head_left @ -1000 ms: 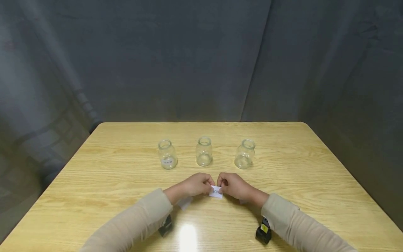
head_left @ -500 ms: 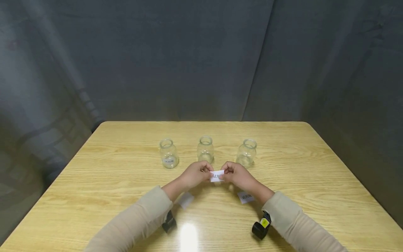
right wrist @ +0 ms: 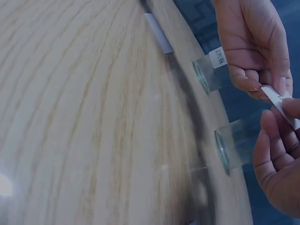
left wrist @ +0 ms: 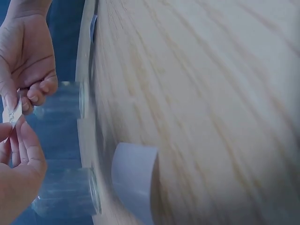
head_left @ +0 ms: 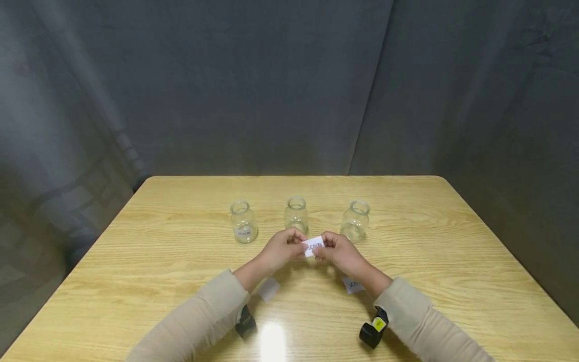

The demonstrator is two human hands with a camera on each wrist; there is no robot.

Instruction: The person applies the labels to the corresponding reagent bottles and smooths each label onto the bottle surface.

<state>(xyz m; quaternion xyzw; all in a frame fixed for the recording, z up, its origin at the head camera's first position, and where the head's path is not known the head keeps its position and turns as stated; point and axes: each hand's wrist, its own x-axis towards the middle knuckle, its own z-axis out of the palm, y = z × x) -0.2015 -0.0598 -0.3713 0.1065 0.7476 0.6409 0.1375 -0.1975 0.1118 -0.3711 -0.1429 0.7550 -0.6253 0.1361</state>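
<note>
Between my two hands is a small white label (head_left: 314,246) with dark handwritten characters, held tilted above the table. My left hand (head_left: 282,250) pinches its left edge with thumb and fingers. The right hand (head_left: 342,253) pinches the opposite edge, its thumb on the label's face. Just behind the hands stands a clear glass jar (head_left: 296,213), its lower part partly hidden. To the left, another glass jar (head_left: 243,221) bears a white label (right wrist: 218,57) near its base. A third glass jar (head_left: 355,221) stands on the right, behind the right hand.
A blank-looking white paper piece (head_left: 269,289) lies near the left wrist, curled up in the left wrist view. A written label (head_left: 352,285) lies partly under the right forearm. Black wrist cameras (head_left: 373,332) hang below both sleeves. A grey curtain (head_left: 253,90) stands behind the wooden table (head_left: 181,216).
Both hands have moved forward toward the middle jar with the label, which has turned from nearly level to a slant. The label by the right forearm has come more into sight.
</note>
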